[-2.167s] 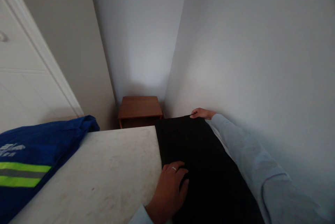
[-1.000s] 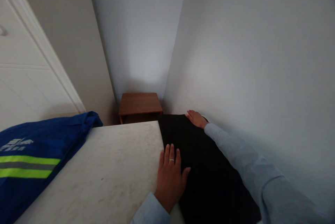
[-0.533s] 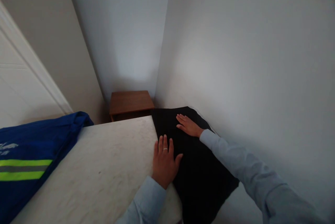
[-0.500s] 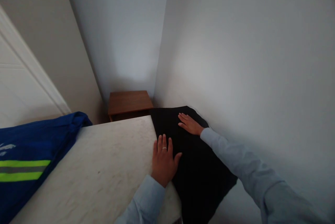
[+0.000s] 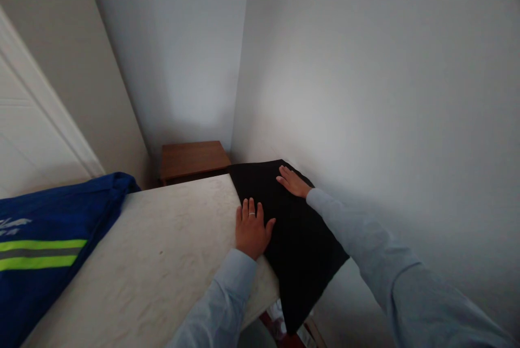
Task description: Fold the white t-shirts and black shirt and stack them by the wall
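Observation:
A black cloth lies over the right end of the pale, stained tabletop, with a pointed corner hanging past the front edge. My left hand rests flat on the cloth's left border, fingers spread and a ring on one of them. Farther back, my right hand lies palm down on the cloth near its far right edge, fingers stretched out. Neither hand grips anything. What sort of cloth it is, I cannot tell.
A blue garment with yellow-green and grey stripes covers the table's left side. Behind stands a low brown wooden cabinet. A pale wall rises close on the right. Partly hidden items sit below the front edge.
The view has shifted slightly, showing more of the front edge and the items under it. Both hands stay flat on the black cloth in nearly the same places.

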The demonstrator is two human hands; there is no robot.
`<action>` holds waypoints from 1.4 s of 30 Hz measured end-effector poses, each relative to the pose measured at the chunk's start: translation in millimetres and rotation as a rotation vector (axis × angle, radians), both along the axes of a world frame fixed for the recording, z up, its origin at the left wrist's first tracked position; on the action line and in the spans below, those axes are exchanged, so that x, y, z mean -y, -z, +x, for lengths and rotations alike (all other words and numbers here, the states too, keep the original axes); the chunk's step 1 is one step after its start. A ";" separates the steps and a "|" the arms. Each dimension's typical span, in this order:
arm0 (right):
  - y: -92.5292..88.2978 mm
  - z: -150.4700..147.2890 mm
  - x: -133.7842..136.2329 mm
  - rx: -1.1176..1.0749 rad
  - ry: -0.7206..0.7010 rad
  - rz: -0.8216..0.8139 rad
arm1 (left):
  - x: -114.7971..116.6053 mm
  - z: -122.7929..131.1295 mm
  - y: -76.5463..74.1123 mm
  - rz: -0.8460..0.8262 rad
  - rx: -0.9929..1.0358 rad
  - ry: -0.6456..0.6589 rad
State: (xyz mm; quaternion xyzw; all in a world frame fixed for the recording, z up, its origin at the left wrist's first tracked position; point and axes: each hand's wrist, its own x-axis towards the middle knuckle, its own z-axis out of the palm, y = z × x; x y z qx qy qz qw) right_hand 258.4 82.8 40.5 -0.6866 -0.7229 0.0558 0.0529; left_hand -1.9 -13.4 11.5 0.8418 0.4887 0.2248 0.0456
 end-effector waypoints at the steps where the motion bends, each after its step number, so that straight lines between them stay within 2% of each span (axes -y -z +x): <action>1: -1.3 -15.1 17.4 -0.028 -0.079 0.027 | -0.5 -0.2 -0.7 -0.003 0.003 0.002; 4: 2.3 -54.1 83.7 -0.047 -0.361 0.071 | -1.9 -1.2 -2.2 -0.013 -0.007 0.019; 7: 11.7 -66.0 146.8 -0.021 -0.427 0.052 | -3.0 -2.5 -2.6 -0.020 -0.044 0.028; 11: 20.4 -30.8 195.3 -0.008 -0.282 0.087 | -4.3 -3.5 -2.3 0.000 -0.106 0.029; 15: 24.6 20.0 220.6 -0.047 -0.119 0.162 | -5.6 -3.6 -2.0 0.015 -0.137 0.031; 19: 30.5 48.8 239.8 -0.190 0.089 0.218 | -7.0 -4.8 -2.5 0.006 -0.154 0.045; 24: 34.4 68.4 245.0 -0.259 0.414 0.415 | -8.8 -6.4 -3.4 0.001 -0.158 0.065; 28: 19.9 79.8 236.9 -0.207 0.584 0.314 | -10.9 -6.6 -2.5 0.017 -0.187 0.054; 31: 1.5 83.7 225.2 -0.081 0.585 0.214 | -12.4 -6.9 -1.5 0.022 -0.191 0.060; 34: -14.6 84.8 207.1 -0.021 0.513 0.134 | -13.4 -7.4 -1.4 0.011 -0.191 0.063; 39: -32.0 87.5 174.3 0.024 0.451 -0.013 | -13.6 -8.1 -2.5 -0.012 -0.187 0.062; 42: -41.9 90.0 164.7 0.082 0.422 -0.121 | -13.3 -8.2 -2.7 -0.013 -0.188 0.063</action>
